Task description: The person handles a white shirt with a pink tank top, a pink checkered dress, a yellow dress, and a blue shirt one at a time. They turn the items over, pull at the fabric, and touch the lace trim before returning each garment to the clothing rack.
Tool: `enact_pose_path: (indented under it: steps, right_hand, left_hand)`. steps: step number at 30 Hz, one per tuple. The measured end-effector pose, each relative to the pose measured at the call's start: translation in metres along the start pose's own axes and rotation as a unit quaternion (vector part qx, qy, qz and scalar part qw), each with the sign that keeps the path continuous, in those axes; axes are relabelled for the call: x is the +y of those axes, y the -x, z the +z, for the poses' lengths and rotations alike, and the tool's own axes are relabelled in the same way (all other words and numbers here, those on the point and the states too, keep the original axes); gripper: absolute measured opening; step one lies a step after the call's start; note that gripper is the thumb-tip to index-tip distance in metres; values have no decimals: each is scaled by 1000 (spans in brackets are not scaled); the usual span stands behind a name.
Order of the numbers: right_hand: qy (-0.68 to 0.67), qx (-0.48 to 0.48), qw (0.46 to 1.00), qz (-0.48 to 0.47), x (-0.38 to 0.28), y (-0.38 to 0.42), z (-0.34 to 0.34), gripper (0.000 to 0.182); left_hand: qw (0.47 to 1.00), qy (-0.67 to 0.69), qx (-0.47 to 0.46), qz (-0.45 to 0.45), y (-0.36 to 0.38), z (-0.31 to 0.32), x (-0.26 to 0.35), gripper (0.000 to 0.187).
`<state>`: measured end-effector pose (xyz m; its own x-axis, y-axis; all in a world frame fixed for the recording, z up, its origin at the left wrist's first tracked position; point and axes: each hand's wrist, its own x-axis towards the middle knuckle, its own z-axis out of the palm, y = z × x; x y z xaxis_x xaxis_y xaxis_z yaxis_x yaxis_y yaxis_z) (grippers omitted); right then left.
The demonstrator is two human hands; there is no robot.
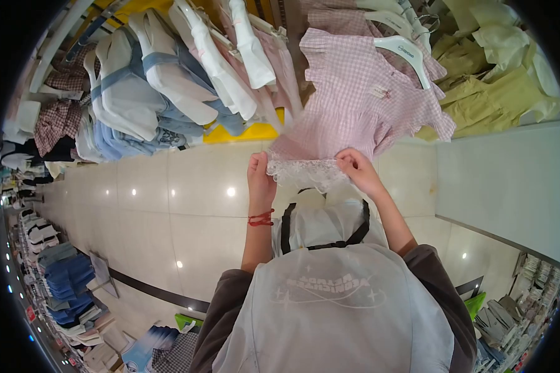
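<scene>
A pink gingham dress (pixel 354 93) with a ruffled sleeve edge hangs from a white hanger (pixel 406 51) in front of me. Its white lace hem (pixel 305 173) is stretched sideways between my two hands. My left hand (pixel 261 177), with red cords at the wrist, is closed on the hem's left end. My right hand (pixel 359 170) pinches the hem farther right, fingers pressed together. The skirt is pulled toward me and tilted. Below the hem, part of my light grey top is in view.
White and blue garments (pixel 127 93) hang at upper left, beside white and pink ones (pixel 221 62). Yellow-green clothes (pixel 485 99) hang at upper right above a pale panel (pixel 504 186). Folded jeans (pixel 68 280) lie at lower left. Tiled floor (pixel 186 211) stretches below.
</scene>
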<state>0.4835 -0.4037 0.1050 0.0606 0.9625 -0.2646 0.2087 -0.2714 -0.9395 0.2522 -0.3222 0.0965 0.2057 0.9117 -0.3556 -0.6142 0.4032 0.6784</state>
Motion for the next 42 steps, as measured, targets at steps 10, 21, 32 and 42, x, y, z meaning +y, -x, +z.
enact_pose_path:
  steps: [10,21,32,42]
  right_hand:
    - [-88,-36,995,6,55,10,51,62]
    - [-798,-142,576,111,-44,31,20,62]
    - [-629,-93,771,35,-26,64,3,51]
    - [-672,203,708,78,45,75,-59,32]
  left_hand:
    - [834,-352,-416,87,60,90,-14,15]
    - [963,27,-71,-257,-2,-21,-53,62]
    - [929,202,-69,-303,-38,-17,-113,50]
    - [940,322,-86,-72,-21,-32,-50,45]
